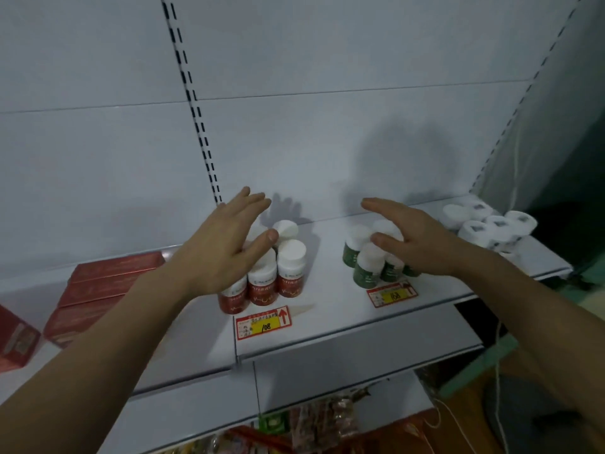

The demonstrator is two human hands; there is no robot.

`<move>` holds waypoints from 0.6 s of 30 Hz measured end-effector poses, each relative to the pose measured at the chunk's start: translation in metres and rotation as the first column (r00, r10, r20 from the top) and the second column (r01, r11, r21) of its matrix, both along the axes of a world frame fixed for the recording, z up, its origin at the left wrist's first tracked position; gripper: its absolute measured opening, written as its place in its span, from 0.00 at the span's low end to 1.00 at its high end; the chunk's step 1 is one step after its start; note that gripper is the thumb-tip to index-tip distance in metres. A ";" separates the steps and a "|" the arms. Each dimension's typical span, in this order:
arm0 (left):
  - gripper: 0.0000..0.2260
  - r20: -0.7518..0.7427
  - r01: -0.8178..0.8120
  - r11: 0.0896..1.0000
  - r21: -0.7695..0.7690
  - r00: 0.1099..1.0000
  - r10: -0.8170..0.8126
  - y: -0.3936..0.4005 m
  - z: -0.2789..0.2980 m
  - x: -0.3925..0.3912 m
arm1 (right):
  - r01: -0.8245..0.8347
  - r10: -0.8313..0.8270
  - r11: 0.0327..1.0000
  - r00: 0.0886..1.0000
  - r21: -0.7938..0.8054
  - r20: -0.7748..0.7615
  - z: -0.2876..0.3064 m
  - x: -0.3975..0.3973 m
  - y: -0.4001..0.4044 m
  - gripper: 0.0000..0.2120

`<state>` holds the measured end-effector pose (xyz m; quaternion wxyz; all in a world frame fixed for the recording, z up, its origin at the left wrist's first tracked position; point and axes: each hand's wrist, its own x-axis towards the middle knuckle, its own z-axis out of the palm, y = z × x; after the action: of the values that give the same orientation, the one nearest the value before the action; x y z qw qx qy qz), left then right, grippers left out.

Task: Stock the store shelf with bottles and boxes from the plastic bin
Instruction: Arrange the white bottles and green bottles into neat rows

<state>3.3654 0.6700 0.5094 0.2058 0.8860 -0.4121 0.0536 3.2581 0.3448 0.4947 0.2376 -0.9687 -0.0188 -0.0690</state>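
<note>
Both my hands hover with straight fingers over the white shelf point(327, 322). My left hand point(226, 247) is above a cluster of red-labelled bottles with white caps point(288, 273), and its thumb lies close to one cap. My right hand point(412, 237) is spread above a cluster of green-labelled bottles with white caps point(366, 270). Neither hand holds anything. Red boxes point(98, 290) lie stacked on the shelf at the left. The plastic bin is not in view.
Several white bottles point(487, 224) stand at the shelf's right end. Price tags point(262, 322) sit on the shelf in front of the red and green clusters. Packaged goods point(311, 424) fill the lower shelf. A slotted upright point(196, 113) runs up the white back panel.
</note>
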 end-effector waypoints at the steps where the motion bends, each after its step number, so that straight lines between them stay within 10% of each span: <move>1: 0.35 0.014 0.028 1.000 -0.002 1.000 -0.028 -0.008 0.000 -0.002 | 0.015 -0.016 1.000 1.000 -0.008 -0.005 0.000 -0.006 -0.011 0.27; 18: 0.36 -0.143 -0.086 0.968 -0.237 0.988 0.053 -0.179 -0.053 -0.065 | -0.047 0.059 0.978 0.997 0.201 -0.056 -0.042 -0.021 -0.138 0.33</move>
<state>3.3008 0.4909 0.4565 0.3381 0.8696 -0.3563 0.0506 3.2371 0.2067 0.4524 0.3358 -0.9408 -0.0302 -0.0342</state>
